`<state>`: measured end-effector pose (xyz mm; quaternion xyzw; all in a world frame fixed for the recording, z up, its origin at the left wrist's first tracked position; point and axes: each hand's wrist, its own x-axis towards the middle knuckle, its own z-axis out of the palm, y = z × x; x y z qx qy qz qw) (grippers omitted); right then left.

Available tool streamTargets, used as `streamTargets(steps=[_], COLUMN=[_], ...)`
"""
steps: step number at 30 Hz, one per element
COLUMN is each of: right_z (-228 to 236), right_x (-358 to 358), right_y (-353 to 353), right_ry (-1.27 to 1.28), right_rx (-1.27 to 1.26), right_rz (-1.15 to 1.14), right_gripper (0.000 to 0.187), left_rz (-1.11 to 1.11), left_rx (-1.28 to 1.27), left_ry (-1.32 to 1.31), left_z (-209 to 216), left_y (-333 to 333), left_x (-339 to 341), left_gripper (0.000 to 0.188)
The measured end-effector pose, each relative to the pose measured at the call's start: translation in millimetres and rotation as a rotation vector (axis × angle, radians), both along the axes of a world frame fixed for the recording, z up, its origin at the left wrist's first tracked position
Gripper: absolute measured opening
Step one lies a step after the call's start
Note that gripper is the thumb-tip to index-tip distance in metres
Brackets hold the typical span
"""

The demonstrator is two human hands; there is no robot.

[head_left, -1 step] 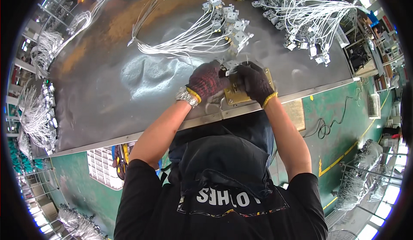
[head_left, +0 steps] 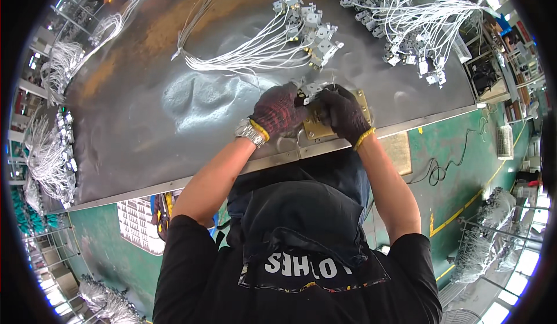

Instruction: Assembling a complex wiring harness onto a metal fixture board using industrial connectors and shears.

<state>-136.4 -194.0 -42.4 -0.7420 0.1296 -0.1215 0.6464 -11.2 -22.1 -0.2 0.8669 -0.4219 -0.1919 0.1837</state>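
Note:
My left hand (head_left: 279,110), in a dark red and black knit glove, closes on a small silvery metal bracket-like part (head_left: 313,91). Close beside it, my right hand (head_left: 343,114) wears a dark glove, its fingers bent together against the part's right side. Whatever lies between those right fingertips is too small to make out. A brass-coloured plate (head_left: 316,130) with screws lies under both hands at the table's near edge, partly covered by them. Just beyond them is a bundle of white wires (head_left: 249,62) whose ends carry several metal brackets (head_left: 313,31).
The dark metal table (head_left: 127,144) has a raised pale edge strip nearest me. A larger heap of white wires with metal parts (head_left: 406,19) fills the far right. More wire bundles (head_left: 43,161) hang along the left side. A black cable (head_left: 436,173) coils on the green floor.

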Motion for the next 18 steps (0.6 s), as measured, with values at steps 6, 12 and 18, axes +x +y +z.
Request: streamTargets(steps=[6,12,18], right_z=[34,38,31], right_x=[-39,-45,-46], right_y=[38,26,21], right_ry=[0.110,0.241,0.148], right_rx=[0.422,-0.069,-0.370], right_rz=[-0.216,-0.257,-0.186], right_gripper=[0.004,0.016,0.012], left_rz=[-0.187,-0.316,-0.312], left_rx=[-0.029,0.000,0.014], left_ry=[-0.145,-0.367,-0.414], left_z=[0,12,7], left_y=[20,5,1], left_x=[-19,-30,-32], left_gripper=[0.047,0.039,0.036])
